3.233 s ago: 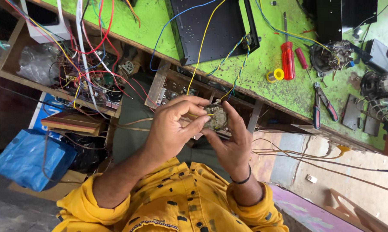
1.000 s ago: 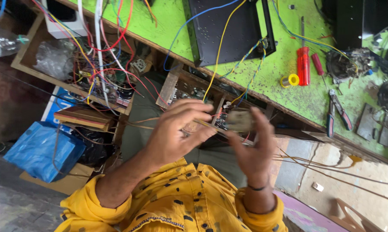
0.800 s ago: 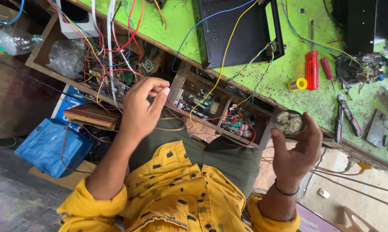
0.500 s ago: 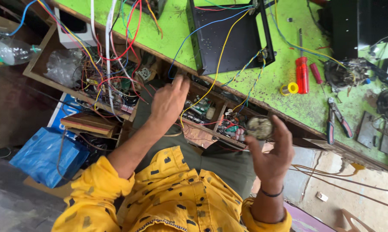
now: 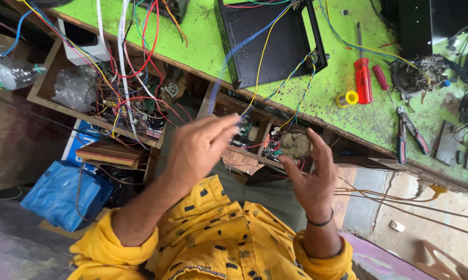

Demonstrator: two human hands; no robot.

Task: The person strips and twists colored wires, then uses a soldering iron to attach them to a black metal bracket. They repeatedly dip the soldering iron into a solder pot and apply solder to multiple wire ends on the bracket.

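Two hands are up in front of your chest, over the open drawers under the green bench (image 5: pixel 317 103). Your right hand (image 5: pixel 312 181) has its fingers curled around a small round grey part (image 5: pixel 295 145), gripping it at the fingertips just below the bench edge. Your left hand (image 5: pixel 197 148) is near it but apart from it, fingers spread and loose, holding nothing; it is blurred, so finer detail is hard to tell. A dark band sits on your right wrist, and yellow sleeves with dark marks cover both arms.

On the bench lies a black metal tray (image 5: pixel 267 44) with blue and yellow wires running over it. To its right sit a red screwdriver (image 5: pixel 362 78), a small roll of yellow tape (image 5: pixel 350 98) just beside it, and pliers (image 5: pixel 409 137) with red and blue handles. The drawers (image 5: pixel 120 106) below are full of tangled coloured wires and circuit boards. A blue bag (image 5: pixel 63 192) lies on the floor at your left.
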